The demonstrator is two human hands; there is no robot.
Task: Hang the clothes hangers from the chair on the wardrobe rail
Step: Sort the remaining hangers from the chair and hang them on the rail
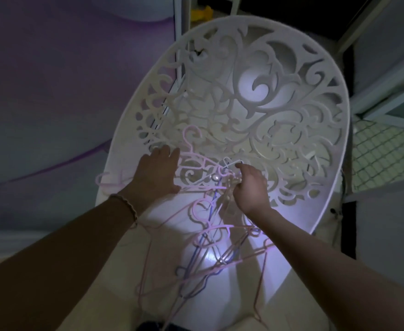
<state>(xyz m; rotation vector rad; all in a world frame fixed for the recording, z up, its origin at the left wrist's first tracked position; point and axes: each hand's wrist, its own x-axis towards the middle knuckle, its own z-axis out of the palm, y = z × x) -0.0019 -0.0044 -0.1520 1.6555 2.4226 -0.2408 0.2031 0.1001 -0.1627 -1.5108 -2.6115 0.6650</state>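
Observation:
A white plastic chair point(256, 96) with a cut-out scroll backrest fills the middle of the head view. On its seat lies a tangle of thin hangers point(210, 240), mostly pink, with blue and white ones among them. My left hand point(156, 173) lies flat with straight fingers on a pink hanger point(191, 149) leaning against the lower left of the backrest. My right hand point(250, 187) has its fingers curled around the hooks of several hangers at the base of the backrest. The wardrobe rail is not visible.
A purple and grey wall stands to the left. Pale metal frame bars point(373, 75) and a wire mesh panel point(382, 154) are on the right. A yellow object point(202, 13) shows behind the chair's top. The room is dim; a light spot falls on the seat.

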